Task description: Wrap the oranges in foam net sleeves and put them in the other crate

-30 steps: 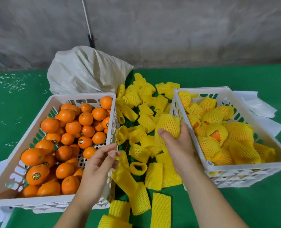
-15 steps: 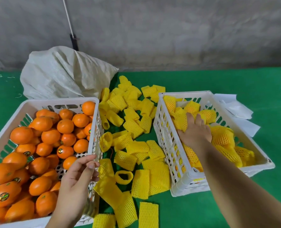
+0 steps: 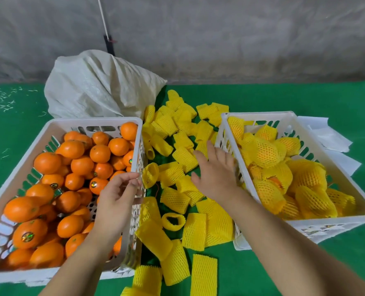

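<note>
The white crate on the left (image 3: 49,127) is full of bare oranges (image 3: 100,153). Wrapped oranges (image 3: 265,153) in yellow foam net fill the white crate on the right (image 3: 224,129). Between the two crates, a pile of empty yellow foam net sleeves (image 3: 175,199) lies on the green cloth. My left hand (image 3: 115,201) hovers over the left crate's right rim, fingers loosely curled and holding nothing. My right hand (image 3: 216,171) is spread open above the sleeve pile, just left of the right crate's wall, and it is empty.
A white woven sack (image 3: 96,86) lies behind the left crate. White paper sheets (image 3: 331,137) stick out from under the right crate. A grey wall with a hanging cord (image 3: 104,24) closes the back. Green cloth (image 3: 284,99) covers the table.
My right hand carried a wrapped orange into the right crate, left it there and came back out empty over the sleeve pile. My left hand stayed by the left crate's rim.
</note>
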